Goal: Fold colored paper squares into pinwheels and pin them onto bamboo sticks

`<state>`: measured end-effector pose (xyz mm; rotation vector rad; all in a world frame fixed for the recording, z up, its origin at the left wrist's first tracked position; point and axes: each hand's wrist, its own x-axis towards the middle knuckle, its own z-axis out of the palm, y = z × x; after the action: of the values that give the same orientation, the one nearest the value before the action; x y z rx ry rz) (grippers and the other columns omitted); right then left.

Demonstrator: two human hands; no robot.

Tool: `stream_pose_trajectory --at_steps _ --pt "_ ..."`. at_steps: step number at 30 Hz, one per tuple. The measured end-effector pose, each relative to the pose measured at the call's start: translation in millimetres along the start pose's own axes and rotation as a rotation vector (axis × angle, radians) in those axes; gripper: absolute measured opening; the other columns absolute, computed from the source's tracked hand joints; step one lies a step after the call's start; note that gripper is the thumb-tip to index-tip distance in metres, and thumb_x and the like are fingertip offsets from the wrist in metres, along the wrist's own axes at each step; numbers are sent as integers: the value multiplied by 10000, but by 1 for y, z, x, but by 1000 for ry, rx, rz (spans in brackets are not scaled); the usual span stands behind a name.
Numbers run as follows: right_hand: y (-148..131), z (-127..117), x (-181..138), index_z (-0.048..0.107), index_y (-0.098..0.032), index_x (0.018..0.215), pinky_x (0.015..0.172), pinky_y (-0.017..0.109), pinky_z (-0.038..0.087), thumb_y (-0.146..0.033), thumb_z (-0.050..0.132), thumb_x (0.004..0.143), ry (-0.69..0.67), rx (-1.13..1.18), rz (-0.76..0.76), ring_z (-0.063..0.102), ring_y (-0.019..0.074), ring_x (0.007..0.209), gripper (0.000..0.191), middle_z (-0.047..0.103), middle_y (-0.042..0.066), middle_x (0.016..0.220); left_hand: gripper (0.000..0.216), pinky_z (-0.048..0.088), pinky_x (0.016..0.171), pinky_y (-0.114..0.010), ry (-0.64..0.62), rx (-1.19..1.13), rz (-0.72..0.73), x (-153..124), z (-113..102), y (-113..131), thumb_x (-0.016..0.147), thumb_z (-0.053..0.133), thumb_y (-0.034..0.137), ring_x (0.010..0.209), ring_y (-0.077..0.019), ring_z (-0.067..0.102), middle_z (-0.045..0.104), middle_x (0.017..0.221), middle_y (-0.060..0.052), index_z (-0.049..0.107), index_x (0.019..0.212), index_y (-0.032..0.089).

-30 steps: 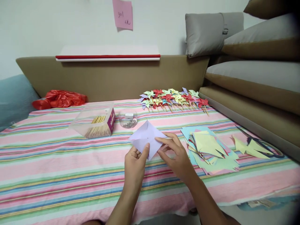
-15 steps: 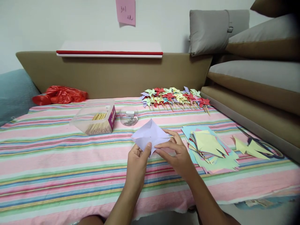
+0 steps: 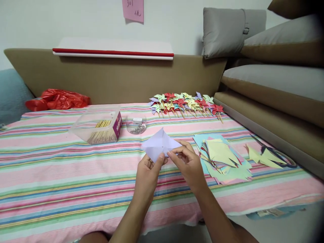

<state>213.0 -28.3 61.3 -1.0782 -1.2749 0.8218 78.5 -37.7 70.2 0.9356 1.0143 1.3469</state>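
Note:
A square of lilac paper [image 3: 159,141] with slits cut in from its corners is held up above the striped cloth. My left hand [image 3: 150,170] pinches its near edge, thumb on top and fingers underneath. My right hand [image 3: 188,163] grips the paper's right near side between thumb and forefinger, close to the left thumb. The fingertips partly hide the near corner. To the right lies a stack of cut coloured paper squares [image 3: 220,153], yellow on top. Beyond the paper stands a clear round tub [image 3: 136,126] holding small metallic pieces.
A clear plastic box of wooden sticks [image 3: 102,131] stands at left. Several finished paper pinwheels [image 3: 187,103] lie at the back. Scissors [image 3: 278,157] rest at right beside yellow scraps [image 3: 263,156]. A red plastic bag [image 3: 60,100] sits back left; cushions [image 3: 275,81] are piled at right.
My right thumb and fingers have closed in toward my left thumb at the lilac paper's near side, and the near corner no longer points down between the hands. The view has shifted slightly.

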Motion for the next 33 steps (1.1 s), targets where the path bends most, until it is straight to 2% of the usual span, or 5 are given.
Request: stream_pose_trajectory --at_steps 6,13,25,33 --pt "-1 3 -2 755 -225 802 819 317 575 -354 743 818 39 -18 -23 632 240 1083 131 571 91 1209 342 561 891 -361 -14 56 15 0 0 0 798 772 412 951 -265 733 787 965 -87 724 992 135" --pt "-4 3 -3 752 -213 797 780 303 573 -320 742 828 54 -58 -55 639 219 1028 112 577 89 1169 338 562 864 -341 -16 103 26 -1 0 2 824 748 418 949 -269 737 795 938 -80 738 1020 144" --pt "-1 2 -3 760 -220 791 777 308 580 -325 743 824 52 -51 -63 645 221 1041 112 584 82 1155 333 559 820 -356 -27 223 57 -1 -3 0 865 695 461 940 -280 731 789 941 -93 752 982 155" --pt "-1 3 -4 753 -218 777 776 305 567 -323 750 819 55 -66 -61 580 265 1186 113 578 95 1121 307 550 805 -346 -16 239 90 -4 -3 -1 872 690 449 911 -266 722 774 904 -87 732 938 153"
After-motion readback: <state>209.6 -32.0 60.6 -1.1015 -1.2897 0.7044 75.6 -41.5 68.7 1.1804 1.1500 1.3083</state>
